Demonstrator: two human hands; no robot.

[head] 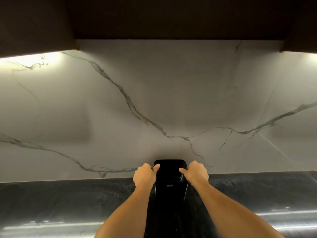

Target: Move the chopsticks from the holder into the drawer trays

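Seeing the left grip [145, 176] and right grip [196, 174] both clamped on the black holder [169, 190] rim, no chopsticks or drawer in view, I cannot judge progress

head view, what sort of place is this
Most likely a home kitchen: a marble-veined backsplash, dark wall cabinets overhead with lighting beneath them, and a dark glossy countertop. The left hand and right hand grip a black holder near the backsplash.
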